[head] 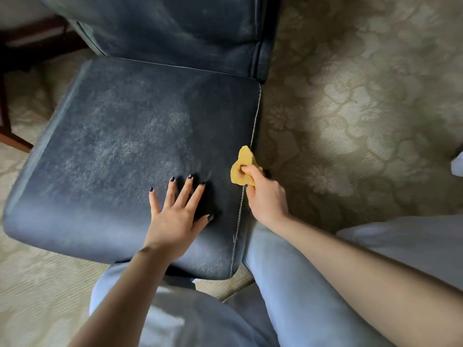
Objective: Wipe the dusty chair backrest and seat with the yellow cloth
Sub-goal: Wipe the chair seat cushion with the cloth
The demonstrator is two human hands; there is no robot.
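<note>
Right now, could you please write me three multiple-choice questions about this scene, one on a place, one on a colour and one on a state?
1. Where is the cloth?
A) at the right edge of the seat
B) draped over a knee
C) lying on the carpet

2. What colour is the seat?
A) red
B) dark blue
C) white

3. How does the left hand lie?
A) curled in a fist
B) flat on the seat, fingers spread
C) gripping the cloth

Answers:
1 A, the right hand holds it against the stitched right edge.
2 B, seat and backrest alike are dark blue.
3 B, its palm rests on the seat with straight fingers.
</note>
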